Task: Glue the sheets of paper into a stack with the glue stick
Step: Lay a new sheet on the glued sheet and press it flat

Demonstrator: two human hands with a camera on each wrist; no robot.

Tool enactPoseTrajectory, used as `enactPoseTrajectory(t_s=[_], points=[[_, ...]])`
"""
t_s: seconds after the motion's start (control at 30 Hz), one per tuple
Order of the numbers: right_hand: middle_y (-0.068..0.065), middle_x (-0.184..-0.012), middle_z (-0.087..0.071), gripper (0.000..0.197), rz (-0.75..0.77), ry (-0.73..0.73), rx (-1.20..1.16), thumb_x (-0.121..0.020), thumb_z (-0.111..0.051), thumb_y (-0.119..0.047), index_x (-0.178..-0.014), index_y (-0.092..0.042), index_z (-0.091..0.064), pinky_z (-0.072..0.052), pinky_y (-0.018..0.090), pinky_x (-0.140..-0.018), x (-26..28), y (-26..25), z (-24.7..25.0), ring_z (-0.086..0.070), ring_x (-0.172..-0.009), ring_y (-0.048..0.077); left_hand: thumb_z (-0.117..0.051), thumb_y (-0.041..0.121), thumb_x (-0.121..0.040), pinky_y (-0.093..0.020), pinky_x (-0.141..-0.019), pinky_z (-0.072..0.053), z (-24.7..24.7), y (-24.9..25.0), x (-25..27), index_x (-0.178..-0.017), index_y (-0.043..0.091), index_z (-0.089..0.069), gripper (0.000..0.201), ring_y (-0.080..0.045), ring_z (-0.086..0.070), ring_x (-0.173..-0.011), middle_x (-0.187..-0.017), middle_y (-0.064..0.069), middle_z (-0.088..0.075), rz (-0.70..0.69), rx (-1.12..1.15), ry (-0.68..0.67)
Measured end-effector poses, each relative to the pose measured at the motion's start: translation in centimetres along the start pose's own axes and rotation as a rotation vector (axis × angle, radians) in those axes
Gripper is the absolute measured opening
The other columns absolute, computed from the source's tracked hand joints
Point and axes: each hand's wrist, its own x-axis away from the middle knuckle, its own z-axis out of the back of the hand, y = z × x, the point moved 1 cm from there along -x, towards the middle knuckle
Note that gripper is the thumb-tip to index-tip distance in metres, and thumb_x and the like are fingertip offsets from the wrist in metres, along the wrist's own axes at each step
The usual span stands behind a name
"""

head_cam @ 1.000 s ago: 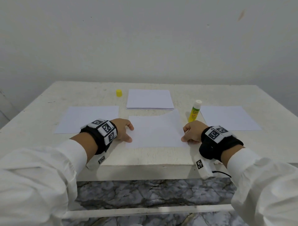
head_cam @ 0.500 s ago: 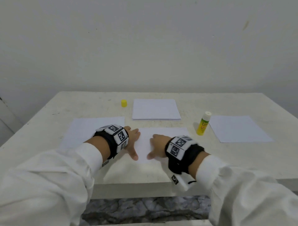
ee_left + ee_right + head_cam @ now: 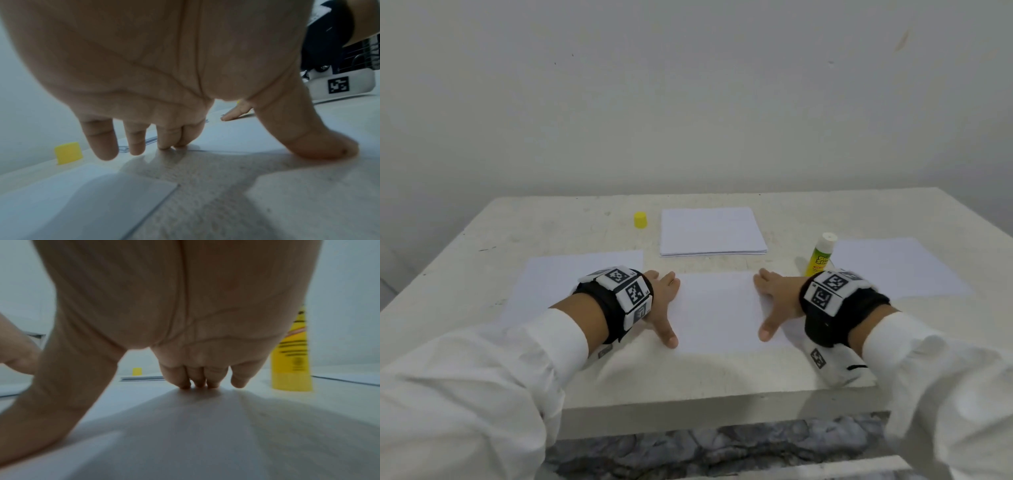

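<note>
Both hands (image 3: 664,301) (image 3: 777,301) press centre sheet's (image 3: 717,311) side edges, apparently flat.

We saw matt white paper in the middle sheet (image 3: 717,311), smooth and flat, and the same in the stack (image 3: 710,231). The table (image 3: 544,226) looked painted, dull and gritty, rough-grained up close. The glue stick (image 3: 819,255) looked like plastic with a printed yellow label, the cap (image 3: 640,219) plain yellow plastic. The sleeves (image 3: 482,370) were soft white cloth.
</note>
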Motion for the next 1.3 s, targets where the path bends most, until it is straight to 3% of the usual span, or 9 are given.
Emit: enactPoseTrajectory(t_s=[0.17,0.27,0.4,0.6,0.8,0.93,1.03,1.13,1.3], points=[[0.005,-0.16,0.005,0.113,0.01,-0.021,0.016,-0.078,-0.071,-0.047,-0.151,-0.008,0.005,-0.017,0.041,-0.117,-0.1,1.0,-0.2,-0.012,-0.145,0.023,-0.066,0.069,-0.07,-0.045,-0.115,-0.017,0.5,0.4,0.5,-0.151,0.008,0.01,0.127,-0.027,-0.002,-0.147,-0.16,-0.004,0.014,0.025,0.034,-0.04],[0.007,-0.159,0.001,0.114,0.017,-0.008,0.026,-0.076,-0.073,-0.047,-0.151,-0.007,0.003,-0.019,0.043,-0.117,-0.5,1.0,-0.3,-0.013,-0.145,0.025,-0.064,0.07,-0.071,-0.043,-0.114,-0.024,1.5,2.1,0.4,-0.15,0.002,-0.005,0.119,-0.028,-0.016,-0.144,-0.158,-0.013,-0.004,0.054,0.045,0.001],[0.009,-0.159,0.001,0.116,0.021,-0.005,0.052,-0.074,-0.074,-0.048,-0.151,-0.006,0.002,-0.019,0.041,-0.117,-0.7,0.9,-0.2,-0.012,-0.145,0.025,-0.066,0.071,-0.068,-0.044,-0.118,-0.015,3.2,6.6,-1.1,-0.15,0.004,0.007,0.129,-0.028,-0.003,-0.147,-0.159,-0.013,0.01,0.043,0.069,-0.004],[0.009,-0.159,-0.004,0.118,0.046,0.02,0.094,-0.071,-0.074,-0.055,-0.152,-0.01,0.0,-0.021,0.044,-0.116,-1.0,1.3,-0.7,-0.014,-0.145,0.026,-0.07,0.076,-0.056,-0.05,-0.118,-0.011,4.9,11.8,-3.5,-0.15,0.011,0.012,0.141,-0.029,0.006,-0.147,-0.159,-0.009,0.014,-0.026,0.052,0.047],[0.008,-0.149,-0.022,0.108,0.129,0.09,0.048,-0.072,-0.071,-0.059,-0.146,-0.004,-0.015,-0.029,0.041,-0.11,-1.1,2.4,-1.2,-0.025,-0.137,0.024,-0.072,0.072,-0.06,-0.047,-0.118,-0.013,3.6,8.1,-1.5,-0.149,0.007,0.016,0.141,-0.03,0.002,-0.147,-0.159,-0.007,0.014,0.093,0.085,-0.026],[0.01,-0.149,-0.019,0.108,0.161,0.085,0.07,-0.074,-0.067,-0.061,-0.147,-0.003,-0.012,-0.029,0.043,-0.109,-1.0,2.6,-1.3,-0.024,-0.136,0.025,-0.073,0.066,-0.066,-0.042,-0.116,-0.015,2.2,3.8,0.6,-0.148,0.0,0.013,0.136,-0.028,-0.004,-0.147,-0.159,-0.012,0.013,0.145,0.093,-0.048],[0.015,-0.156,0.001,0.106,0.174,0.011,0.151,-0.08,-0.061,-0.062,-0.152,-0.018,0.003,-0.019,0.049,-0.113,-0.6,2.3,-1.2,-0.008,-0.144,0.03,-0.074,0.06,-0.069,-0.04,-0.118,-0.013,1.6,2.3,1.4,-0.148,-0.001,0.012,0.133,-0.027,-0.001,-0.147,-0.159,-0.012,0.012,0.106,0.111,-0.033],[0.013,-0.158,0.01,0.085,0.254,-0.047,0.229,-0.088,-0.054,-0.054,-0.149,-0.041,0.005,-0.014,0.051,-0.114,0.0,1.0,-0.9,0.001,-0.145,0.031,-0.074,0.062,-0.067,-0.043,-0.117,-0.011,1.2,1.9,1.3,-0.149,0.003,0.015,0.134,-0.028,0.005,-0.147,-0.159,-0.008,0.015,0.094,0.097,-0.042],[0.005,-0.158,0.016,0.066,0.451,-0.048,0.338,-0.097,-0.042,-0.045,-0.148,-0.046,0.0,-0.007,0.05,-0.116,0.4,-5.4,-0.9,0.01,-0.146,0.027,-0.072,0.072,-0.06,-0.051,-0.118,-0.006,0.9,1.6,0.6,-0.151,0.012,0.01,0.136,-0.03,0.012,-0.146,-0.16,-0.003,0.011,0.132,0.003,-0.037]])
